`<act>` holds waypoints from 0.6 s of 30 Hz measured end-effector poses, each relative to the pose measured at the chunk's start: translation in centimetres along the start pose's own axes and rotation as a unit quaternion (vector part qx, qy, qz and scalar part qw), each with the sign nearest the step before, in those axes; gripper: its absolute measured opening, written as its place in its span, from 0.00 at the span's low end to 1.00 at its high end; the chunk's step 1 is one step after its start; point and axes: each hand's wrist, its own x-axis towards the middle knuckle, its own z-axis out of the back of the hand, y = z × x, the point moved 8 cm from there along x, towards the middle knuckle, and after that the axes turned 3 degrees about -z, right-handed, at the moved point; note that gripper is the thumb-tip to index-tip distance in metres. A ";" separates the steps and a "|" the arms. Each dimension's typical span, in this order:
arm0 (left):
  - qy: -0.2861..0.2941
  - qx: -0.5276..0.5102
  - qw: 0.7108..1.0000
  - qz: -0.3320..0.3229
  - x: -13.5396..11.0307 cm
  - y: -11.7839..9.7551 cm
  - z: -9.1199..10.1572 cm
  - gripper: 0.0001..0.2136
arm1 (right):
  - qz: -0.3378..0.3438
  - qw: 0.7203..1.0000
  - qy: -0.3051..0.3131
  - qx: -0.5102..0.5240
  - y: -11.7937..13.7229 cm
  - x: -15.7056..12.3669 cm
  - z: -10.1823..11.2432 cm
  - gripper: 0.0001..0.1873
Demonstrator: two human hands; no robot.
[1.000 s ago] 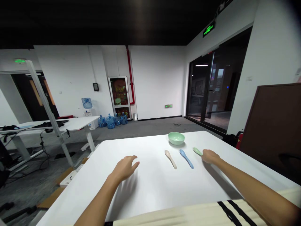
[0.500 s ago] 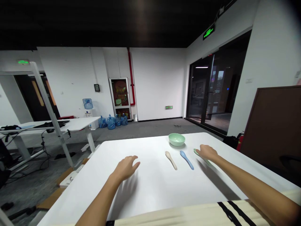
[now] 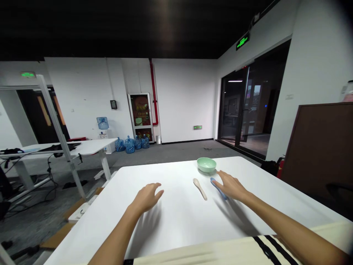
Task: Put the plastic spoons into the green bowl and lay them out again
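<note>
My right hand (image 3: 231, 186) lies over the blue spoon (image 3: 214, 181) on the white table (image 3: 176, 221), fingers stretched out toward the spoon's bowl end and covering its middle. A beige spoon (image 3: 200, 188) lies just left of it. Beyond both, near the table's far edge, stands a pale green bowl (image 3: 206, 164). The green spoon seen earlier does not show; my right hand and wrist cover the spot where it lay. My left hand (image 3: 147, 197) rests palm down on bare table further left, fingers loosely apart, holding nothing.
A cream cloth with black stripes (image 3: 248, 250) lies along the table's near edge. A brown board (image 3: 320, 147) stands to the right. A second white desk (image 3: 82, 145) with a metal frame is at the left, and water bottles (image 3: 129, 142) line the far wall.
My right hand has moved left from the green spoon to over the blue spoon. The green spoon has gone out of sight. My left hand has stayed put.
</note>
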 end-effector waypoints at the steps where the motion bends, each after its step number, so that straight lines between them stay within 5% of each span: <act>1: 0.001 0.000 1.000 0.002 0.0 0.0 0.0 0.26 | 0.002 1.000 0.006 -0.002 0.0 -0.2 -0.4 0.31; 18: 0.009 0.006 1.000 0.006 -0.1 -0.3 0.0 0.26 | 0.021 1.000 0.009 0.012 -0.5 -0.4 -1.1 0.31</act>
